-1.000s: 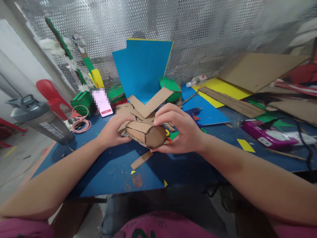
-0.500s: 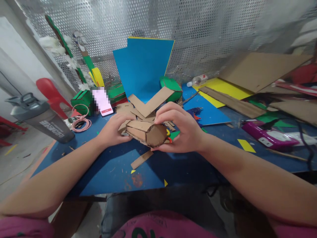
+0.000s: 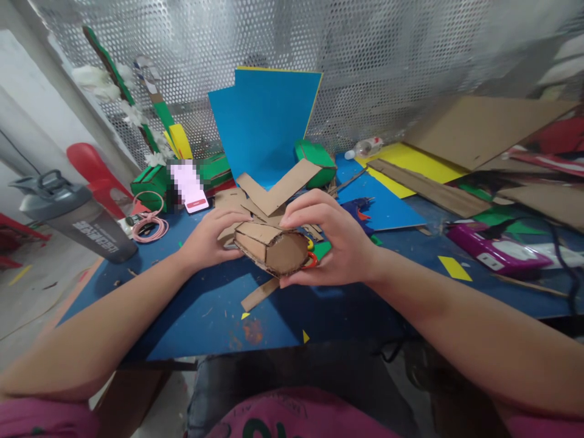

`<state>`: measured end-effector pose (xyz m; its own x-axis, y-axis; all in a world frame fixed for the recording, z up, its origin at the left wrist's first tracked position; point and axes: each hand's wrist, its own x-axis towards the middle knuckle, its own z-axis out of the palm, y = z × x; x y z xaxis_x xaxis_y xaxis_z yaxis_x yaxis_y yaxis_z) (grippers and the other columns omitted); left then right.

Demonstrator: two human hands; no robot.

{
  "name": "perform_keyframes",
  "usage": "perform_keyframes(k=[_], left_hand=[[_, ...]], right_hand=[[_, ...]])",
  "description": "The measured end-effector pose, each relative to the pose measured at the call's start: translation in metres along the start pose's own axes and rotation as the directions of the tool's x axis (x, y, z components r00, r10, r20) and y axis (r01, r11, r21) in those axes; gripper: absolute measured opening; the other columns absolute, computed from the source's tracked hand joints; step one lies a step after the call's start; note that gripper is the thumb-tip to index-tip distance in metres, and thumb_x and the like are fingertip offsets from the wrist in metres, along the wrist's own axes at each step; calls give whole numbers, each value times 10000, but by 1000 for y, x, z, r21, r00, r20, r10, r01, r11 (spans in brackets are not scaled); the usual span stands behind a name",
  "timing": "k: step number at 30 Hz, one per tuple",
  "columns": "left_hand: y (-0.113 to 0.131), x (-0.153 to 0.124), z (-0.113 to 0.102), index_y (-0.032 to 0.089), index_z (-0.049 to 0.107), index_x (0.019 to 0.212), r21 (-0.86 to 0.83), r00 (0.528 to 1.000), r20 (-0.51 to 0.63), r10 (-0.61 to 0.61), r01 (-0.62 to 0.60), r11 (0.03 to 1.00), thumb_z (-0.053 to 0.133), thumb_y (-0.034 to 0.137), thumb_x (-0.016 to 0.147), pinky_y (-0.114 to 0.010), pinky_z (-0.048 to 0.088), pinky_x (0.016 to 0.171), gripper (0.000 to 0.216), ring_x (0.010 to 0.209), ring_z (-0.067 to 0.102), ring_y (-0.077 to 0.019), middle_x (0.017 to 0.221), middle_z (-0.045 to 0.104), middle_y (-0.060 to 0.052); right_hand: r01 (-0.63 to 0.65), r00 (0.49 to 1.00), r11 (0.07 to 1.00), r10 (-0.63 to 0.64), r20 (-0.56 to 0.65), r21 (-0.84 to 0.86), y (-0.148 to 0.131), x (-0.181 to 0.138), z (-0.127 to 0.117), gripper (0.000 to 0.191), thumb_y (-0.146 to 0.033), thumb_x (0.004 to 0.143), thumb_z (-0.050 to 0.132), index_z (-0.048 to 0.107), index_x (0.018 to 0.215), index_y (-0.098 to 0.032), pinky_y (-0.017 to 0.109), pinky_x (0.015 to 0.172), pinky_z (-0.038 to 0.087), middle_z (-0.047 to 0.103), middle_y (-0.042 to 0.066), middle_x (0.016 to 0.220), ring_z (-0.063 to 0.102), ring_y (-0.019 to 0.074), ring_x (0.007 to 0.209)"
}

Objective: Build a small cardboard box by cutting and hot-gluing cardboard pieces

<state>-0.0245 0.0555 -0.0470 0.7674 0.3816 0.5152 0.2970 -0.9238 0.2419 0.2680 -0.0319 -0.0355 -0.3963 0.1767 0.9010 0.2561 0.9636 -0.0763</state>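
I hold a brown cardboard tube shape (image 3: 274, 248) with flat sides and a closed end facing me, just above the blue table (image 3: 205, 316). My left hand (image 3: 207, 240) grips its far left end. My right hand (image 3: 340, 240) wraps over the top and under the near end, fingers curled on the edge. Behind it lie loose cardboard strips (image 3: 278, 188). A single cardboard strip (image 3: 260, 294) lies on the table just below my hands. Something red and yellow (image 3: 311, 260) peeks out under the tube.
A grey shaker bottle (image 3: 73, 216) stands at the left edge. A phone (image 3: 188, 185), pink cable (image 3: 150, 228), green boxes (image 3: 152, 182) and upright blue sheet (image 3: 269, 121) are behind. A glue gun (image 3: 360, 207), purple packet (image 3: 495, 249), yellow sheet (image 3: 406, 161) and large cardboard (image 3: 479, 128) lie right.
The cardboard shape has turned a little, so its closed end faces me more. My right fingers have shifted slightly on its top edge. My left hand stays in place.
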Motion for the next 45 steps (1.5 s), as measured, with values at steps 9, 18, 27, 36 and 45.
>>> perform_keyframes(k=[9, 18, 27, 36, 45], left_hand=[[0, -4, 2, 244, 677, 1412, 15, 997, 1, -74, 74, 997, 845, 385, 890, -497, 572, 1139, 567, 1301, 728, -337, 1410, 773, -134], [0, -3, 3, 263, 659, 1445, -17, 999, 13, -48, 48, 999, 852, 409, 909, -504, 579, 1128, 588, 1293, 748, -343, 1410, 781, -147], [1, -2, 4, 252, 665, 1434, -24, 997, 22, -77, 77, 997, 842, 418, 903, -507, 590, 1124, 584, 1289, 759, -351, 1411, 786, -149], [2, -3, 3, 237, 661, 1441, -9, 995, 32, -90, 90, 996, 824, 409, 910, -489, 582, 1133, 581, 1287, 759, -343, 1420, 781, -148], [-5, -5, 5, 255, 661, 1437, -14, 999, -12, -45, 45, 999, 850, 392, 893, -501, 584, 1120, 592, 1289, 757, -328, 1397, 788, -138]], right_hand=[[-28, 999, 999, 27, 45, 27, 0, 0, -2, 707, -627, 798, 975, 657, 1322, -275, 425, 912, 635, 743, 85, 1164, 736, 272, 1055], [-47, 998, 998, 45, 45, 40, -1, -2, 2, 754, -640, 811, 958, 634, 1385, -274, 417, 879, 627, 749, 83, 1149, 718, 273, 1037], [-63, 997, 996, 59, 52, 70, -2, 0, 1, 691, -596, 788, 988, 671, 1306, -267, 429, 932, 626, 757, 94, 1159, 722, 280, 1076], [-35, 999, 998, 34, 19, 50, -1, -2, 3, 651, -620, 806, 969, 673, 1261, -259, 414, 898, 635, 752, 99, 1154, 739, 263, 1044], [-47, 999, 998, 47, -11, 32, -2, 1, 3, 602, -605, 793, 982, 634, 1155, -273, 407, 828, 649, 767, 84, 1100, 757, 261, 1003]])
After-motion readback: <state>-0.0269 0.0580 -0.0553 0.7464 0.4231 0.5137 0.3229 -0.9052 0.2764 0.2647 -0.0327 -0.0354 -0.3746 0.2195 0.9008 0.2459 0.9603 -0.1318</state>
